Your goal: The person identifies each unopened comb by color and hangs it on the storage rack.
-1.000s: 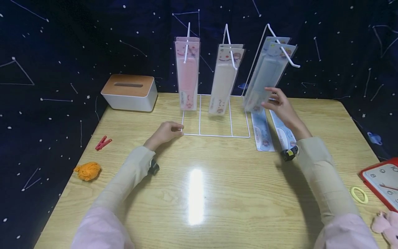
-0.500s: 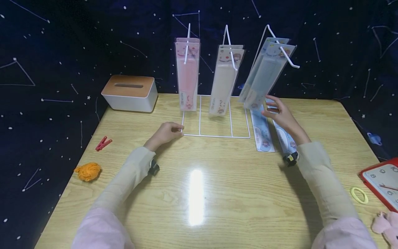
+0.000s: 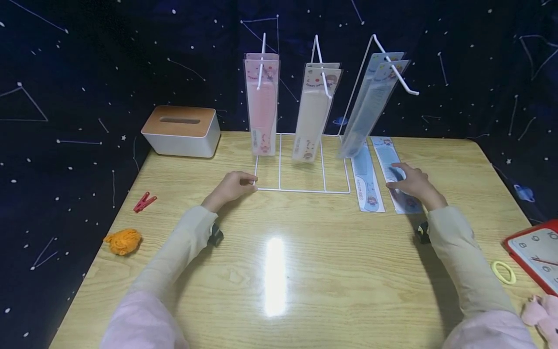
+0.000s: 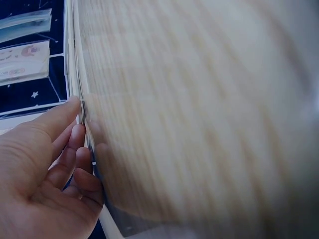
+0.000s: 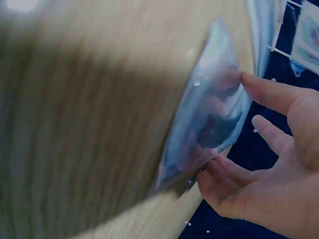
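Note:
My left hand (image 3: pixel 232 188) pinches the front left corner of a white wire display rack (image 3: pixel 302 190), thumb on one side of the wire and fingertips on the other. From its prongs hang comb packets in clear sleeves: pink (image 3: pixel 264 106), cream (image 3: pixel 311 116) and blue (image 3: pixel 370 102), two on each. Two more blue comb packets lie flat to the right of the rack. Over the outer blue comb packet (image 3: pixel 385 157) is my right hand (image 3: pixel 414 184), fingers extended and apart. In the right wrist view, its fingertips are right at the edges of the glossy packet (image 5: pixel 209 109).
A white tissue box (image 3: pixel 180 143) with a wooden lid stands back left. Along the left side lie a red clip (image 3: pixel 144 201) and an orange yarn bundle (image 3: pixel 123 241). To the right are a red-framed clock (image 3: pixel 536 252), a yellow ring (image 3: pixel 503 272) and a pink plush toy (image 3: pixel 542 315).
My right hand has moved off the hanging blue packets, down and right to the outer blue packet on the table. The hanging blue packets have swung a little. My left hand stays put.

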Motion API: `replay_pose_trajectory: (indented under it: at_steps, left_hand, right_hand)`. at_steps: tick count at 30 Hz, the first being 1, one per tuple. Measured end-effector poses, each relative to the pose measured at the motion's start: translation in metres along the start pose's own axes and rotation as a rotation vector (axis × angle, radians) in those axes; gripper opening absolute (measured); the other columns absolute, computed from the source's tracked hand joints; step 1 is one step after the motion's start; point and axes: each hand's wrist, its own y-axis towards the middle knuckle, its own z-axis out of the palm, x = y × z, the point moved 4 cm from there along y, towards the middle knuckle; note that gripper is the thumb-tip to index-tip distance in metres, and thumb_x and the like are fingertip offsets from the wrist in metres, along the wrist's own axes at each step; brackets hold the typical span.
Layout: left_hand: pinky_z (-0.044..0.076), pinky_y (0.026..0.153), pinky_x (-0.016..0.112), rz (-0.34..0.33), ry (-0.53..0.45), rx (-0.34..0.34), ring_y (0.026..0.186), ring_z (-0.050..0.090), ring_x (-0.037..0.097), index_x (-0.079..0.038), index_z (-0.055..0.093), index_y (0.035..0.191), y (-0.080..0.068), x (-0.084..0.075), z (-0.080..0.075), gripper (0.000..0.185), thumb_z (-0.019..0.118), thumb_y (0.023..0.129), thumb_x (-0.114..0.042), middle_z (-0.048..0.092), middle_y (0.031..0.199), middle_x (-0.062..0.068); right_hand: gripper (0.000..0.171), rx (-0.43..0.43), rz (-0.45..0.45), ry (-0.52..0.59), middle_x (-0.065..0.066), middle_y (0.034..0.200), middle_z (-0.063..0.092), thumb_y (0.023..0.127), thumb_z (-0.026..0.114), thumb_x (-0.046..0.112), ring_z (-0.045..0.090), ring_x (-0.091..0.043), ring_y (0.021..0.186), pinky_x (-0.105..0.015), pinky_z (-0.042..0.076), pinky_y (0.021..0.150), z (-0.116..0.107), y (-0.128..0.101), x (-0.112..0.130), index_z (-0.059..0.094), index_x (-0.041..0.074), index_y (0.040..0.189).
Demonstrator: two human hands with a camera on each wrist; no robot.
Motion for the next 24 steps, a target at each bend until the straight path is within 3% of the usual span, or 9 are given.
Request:
replay_pose_trajectory:
  at_steps: [7, 13, 20, 24]
  left_hand:
    - [0.043, 0.101, 0.041, 0.015, 0.008, 0.004, 0.111, 0.056, 0.030, 0.002, 0.061, 0.122, 0.002, -0.003, 0.001, 0.037, 0.066, 0.089, -0.014, 0.064, 0.116, 0.017]
    - [0.042, 0.102, 0.041, 0.021, -0.003, 0.005, 0.112, 0.056, 0.030, 0.002, 0.062, 0.121, 0.004, -0.005, 0.000, 0.036, 0.066, 0.089, -0.014, 0.064, 0.116, 0.017]
    - [0.042, 0.102, 0.042, 0.003, 0.000, 0.004, 0.112, 0.056, 0.030, 0.001, 0.061, 0.122, 0.002, -0.003, 0.000, 0.037, 0.066, 0.089, -0.016, 0.064, 0.115, 0.017]
    - [0.042, 0.102, 0.042, -0.001, -0.002, 0.004, 0.112, 0.056, 0.030, 0.001, 0.061, 0.122, 0.000, 0.000, 0.001, 0.037, 0.066, 0.089, -0.016, 0.064, 0.115, 0.017]
  right_hand:
    - [0.069, -0.072, 0.053, -0.009, -0.041, 0.141, 0.023, 0.085, 0.065, 0.021, 0.021, -0.064, 0.121, -0.070, 0.023, 0.097, -0.001, -0.001, -0.006, 0.032, -0.004, 0.140]
    - [0.069, -0.121, 0.125, 0.060, -0.042, 0.136, 0.025, 0.079, 0.072, 0.018, 0.024, -0.056, 0.117, -0.066, 0.031, 0.094, -0.002, -0.006, -0.010, 0.037, -0.004, 0.135]
    - [0.085, -0.015, 0.119, 0.136, -0.038, 0.148, 0.007, 0.083, 0.068, 0.014, 0.015, -0.058, 0.132, -0.067, 0.019, 0.106, 0.001, -0.014, -0.015, 0.016, -0.003, 0.148]
    - [0.088, -0.047, 0.088, 0.202, -0.038, 0.149, 0.003, 0.084, 0.066, 0.011, 0.008, -0.058, 0.134, -0.068, 0.015, 0.106, 0.001, -0.028, -0.014, 0.009, -0.003, 0.149]
